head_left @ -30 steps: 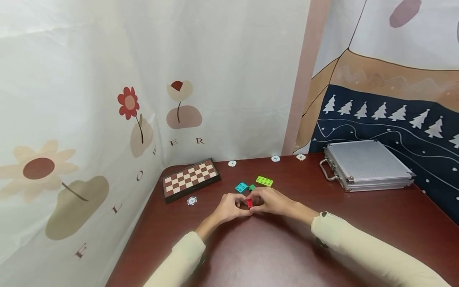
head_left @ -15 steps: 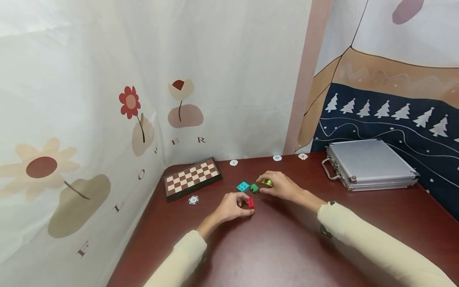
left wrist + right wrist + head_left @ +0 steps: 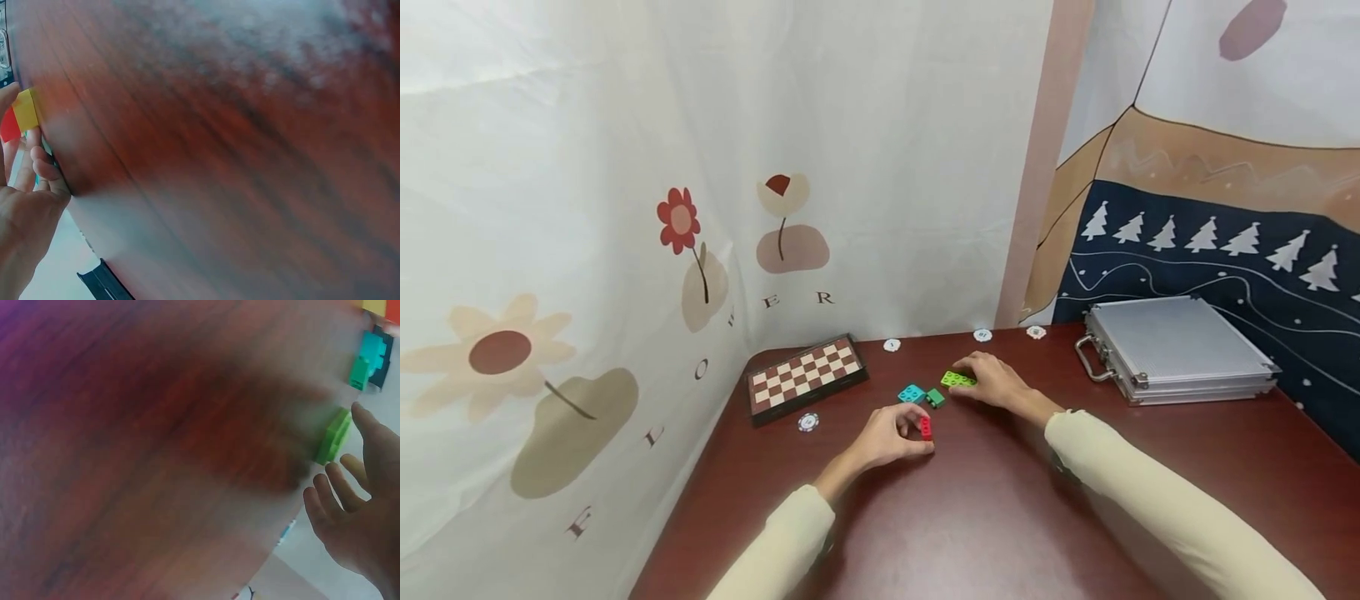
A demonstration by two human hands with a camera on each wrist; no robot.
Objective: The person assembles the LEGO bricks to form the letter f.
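My left hand pinches a red toy brick between thumb and fingers. In the left wrist view a yellow brick sits against the red brick, and both are in that grip. My right hand reaches over the lime green brick, fingers spread on its far side and thumb on its near side. From the right wrist, the lime brick appears between thumb and fingers without a visible pinch. Between the hands lie a turquoise brick and a small dark green brick, close together.
A checkered board box lies at the back left, with a poker chip before it. More chips, such as one white chip, line the table's back edge. A silver case lies at the right. Printed curtains enclose the table.
My right hand has left the red brick and moved right and away from me to the lime brick, its fingers now spread wider than half a second ago. The left hand keeps its grip.
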